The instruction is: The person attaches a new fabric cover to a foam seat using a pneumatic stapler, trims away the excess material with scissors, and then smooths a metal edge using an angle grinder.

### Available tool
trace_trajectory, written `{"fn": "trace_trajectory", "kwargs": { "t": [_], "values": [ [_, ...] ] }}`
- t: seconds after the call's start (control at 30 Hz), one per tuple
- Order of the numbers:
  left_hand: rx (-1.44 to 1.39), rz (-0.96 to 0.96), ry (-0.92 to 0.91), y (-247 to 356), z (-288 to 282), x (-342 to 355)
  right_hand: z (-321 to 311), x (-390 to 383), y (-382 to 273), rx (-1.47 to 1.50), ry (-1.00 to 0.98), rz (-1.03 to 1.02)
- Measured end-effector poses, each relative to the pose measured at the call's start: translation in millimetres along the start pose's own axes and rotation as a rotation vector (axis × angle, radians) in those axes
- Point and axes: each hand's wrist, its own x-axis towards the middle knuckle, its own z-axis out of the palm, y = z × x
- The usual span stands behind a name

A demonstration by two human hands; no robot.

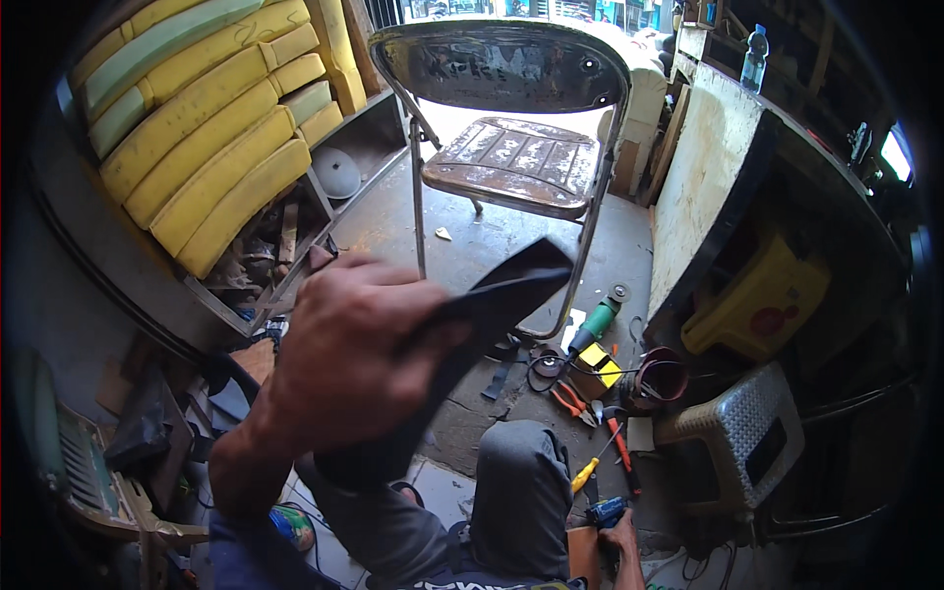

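My left hand (344,359) is raised close to the camera and grips a long black strip of rubbery material (492,295) that sticks out up and to the right. My right hand (619,536) is low at the bottom of the view, resting on a small blue power tool (602,511) on the floor beside my bent knee (521,472). A worn metal folding chair (511,162) with a rusty seat stands on the concrete floor just beyond the strip.
Yellow and green foam cushions (211,128) are stacked on a shelf at left. On the floor at right lie an angle grinder (595,329), red-handled pliers (570,401), screwdrivers (619,447), a small grey plastic stool (733,428) and a yellow stool (757,300). A white board (703,172) leans at right.
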Motion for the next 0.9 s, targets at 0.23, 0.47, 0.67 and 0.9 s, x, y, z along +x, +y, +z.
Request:
{"fn": "trace_trajectory", "kwargs": {
  "t": [0.23, 0.47, 0.67, 0.9],
  "values": [
    [0.246, 0.394, -0.101, 53, 137, -63, -82, -88, -89, 0.523, 0.260, -0.371],
    [0.226, 0.350, -0.042, 47, 196, -118, -120, -221, -163, 0.750, 0.261, -0.664],
    [0.228, 0.330, 0.002, 39, 208, -127, -112, -254, -187, 0.699, 0.068, -0.611],
    [0.209, 0.293, -0.010, 38, 208, -133, -112, -257, -204, 0.613, 0.122, -0.660]
  ]
}}
